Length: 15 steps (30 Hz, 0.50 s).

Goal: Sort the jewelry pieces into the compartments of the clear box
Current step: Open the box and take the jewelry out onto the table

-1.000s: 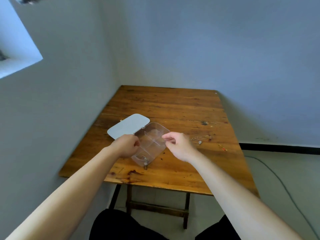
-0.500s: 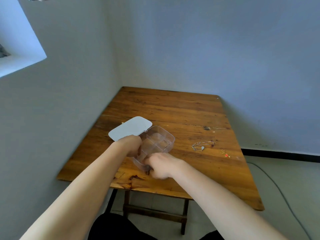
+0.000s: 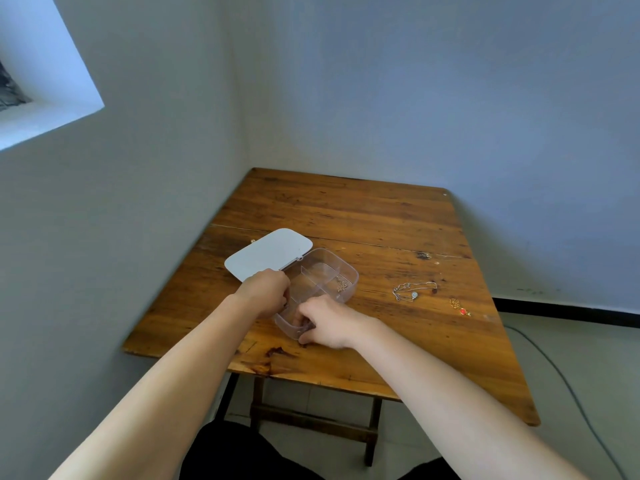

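The clear box (image 3: 325, 271) lies open on the wooden table (image 3: 363, 216), its white lid (image 3: 268, 252) folded back to the left. A thin gold chain (image 3: 342, 284) rests in the far right compartment. My left hand (image 3: 265, 292) grips the box's left wall. My right hand (image 3: 325, 322) is curled over the near end of the box, fingers bent down at its rim; what they pinch is hidden. To the right of the box, a silver chain with a pale pendant (image 3: 412, 292) and a small gold piece with red stones (image 3: 460, 306) lie on the table.
The table stands in a corner, with walls at its left and far edges. A dark knot (image 3: 423, 255) marks the wood. A cable (image 3: 568, 382) runs over the floor at the right. My dark-clothed legs (image 3: 242, 455) are below the near edge.
My right hand moved from the box's far right compartment, where the gold chain now lies, down to the near end of the box. My left hand stayed on the box's left wall.
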Available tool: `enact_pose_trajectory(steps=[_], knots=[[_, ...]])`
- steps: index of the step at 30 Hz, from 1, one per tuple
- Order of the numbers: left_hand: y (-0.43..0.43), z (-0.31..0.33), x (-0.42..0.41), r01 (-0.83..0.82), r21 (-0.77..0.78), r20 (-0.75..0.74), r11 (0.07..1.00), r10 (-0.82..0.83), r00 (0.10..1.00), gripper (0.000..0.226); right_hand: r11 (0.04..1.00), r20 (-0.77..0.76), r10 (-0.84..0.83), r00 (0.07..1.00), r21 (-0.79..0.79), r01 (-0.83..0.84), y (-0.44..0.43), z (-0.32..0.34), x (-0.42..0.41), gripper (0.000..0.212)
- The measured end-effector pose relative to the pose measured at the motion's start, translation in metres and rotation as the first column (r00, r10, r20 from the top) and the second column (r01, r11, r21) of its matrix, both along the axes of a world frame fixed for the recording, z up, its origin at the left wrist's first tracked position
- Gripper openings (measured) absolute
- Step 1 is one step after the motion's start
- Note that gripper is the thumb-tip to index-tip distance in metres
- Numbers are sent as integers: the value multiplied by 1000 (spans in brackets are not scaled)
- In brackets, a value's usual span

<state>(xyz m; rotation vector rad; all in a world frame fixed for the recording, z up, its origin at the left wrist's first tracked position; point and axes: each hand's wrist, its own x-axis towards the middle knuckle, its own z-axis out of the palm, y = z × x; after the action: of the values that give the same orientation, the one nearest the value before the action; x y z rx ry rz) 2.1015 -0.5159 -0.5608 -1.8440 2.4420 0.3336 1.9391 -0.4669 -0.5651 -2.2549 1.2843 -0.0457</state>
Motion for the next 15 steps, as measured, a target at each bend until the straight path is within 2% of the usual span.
enact_pose_trajectory(steps=[5, 9, 12, 15], knots=[[4, 0, 7, -3, -32, -95, 999, 0, 995, 15, 977, 268, -190, 945, 145, 155, -1, -8, -6, 22], [10, -4, 11, -37, -81, -191, 996, 21, 981, 16, 933, 429, -322, 844, 296, 205, 0, -2, -9, 14], [14, -7, 11, -71, -125, -265, 990, 36, 964, 15, 880, 533, -448, 718, 405, 248, 3, 0, -11, 11], [17, -8, 12, -94, -148, -318, 985, 42, 947, 15, 809, 611, -578, 541, 519, 278, 7, 1, -13, 11]])
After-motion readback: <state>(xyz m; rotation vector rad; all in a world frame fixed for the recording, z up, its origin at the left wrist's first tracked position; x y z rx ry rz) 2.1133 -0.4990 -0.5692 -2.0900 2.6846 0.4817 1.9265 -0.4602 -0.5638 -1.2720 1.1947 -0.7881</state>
